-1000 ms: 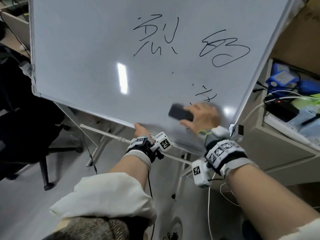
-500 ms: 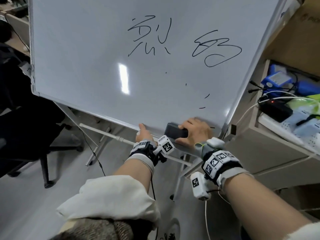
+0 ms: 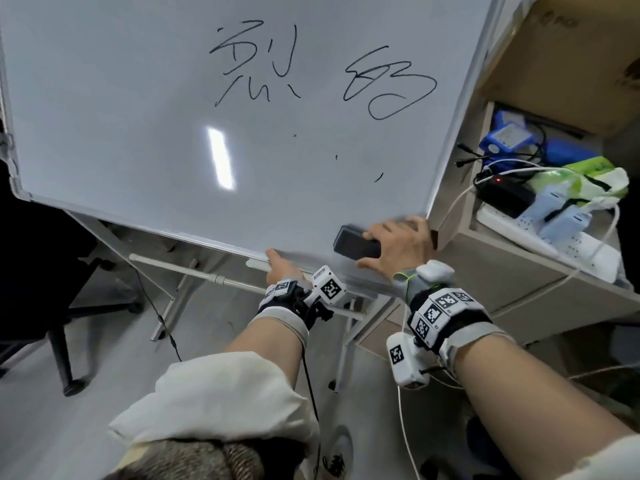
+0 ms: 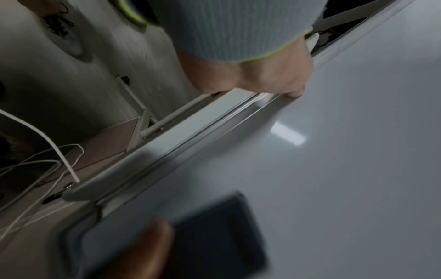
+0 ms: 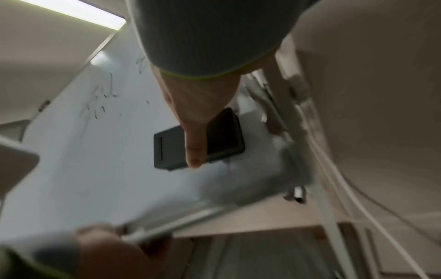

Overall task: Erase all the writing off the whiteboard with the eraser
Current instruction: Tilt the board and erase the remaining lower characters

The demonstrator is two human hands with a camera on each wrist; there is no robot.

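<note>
The whiteboard (image 3: 138,116) leans on its stand and fills the head view. Two black handwritten characters (image 3: 258,60) (image 3: 388,83) sit near its top, with a short stroke (image 3: 378,177) and small specks lower down. My right hand (image 3: 398,245) grips the dark rectangular eraser (image 3: 355,242) (image 5: 167,149) (image 4: 214,232) and presses it flat on the board's lower right corner. My left hand (image 3: 280,266) (image 4: 269,79) clasps the board's bottom frame edge (image 4: 181,136), thumb on the front.
A shelf unit (image 3: 519,268) at the right holds a white power strip (image 3: 554,244), a black adapter (image 3: 502,197), blue devices and cables. A cardboard box (image 3: 571,64) stands above it. A black office chair (image 3: 41,271) is at the left. The stand's legs (image 3: 194,271) cross below.
My right hand swept the eraser down over the lower writing, wiping most of it away, then slid right toward the bottom right corner. The left hand stayed on the bottom edge.
</note>
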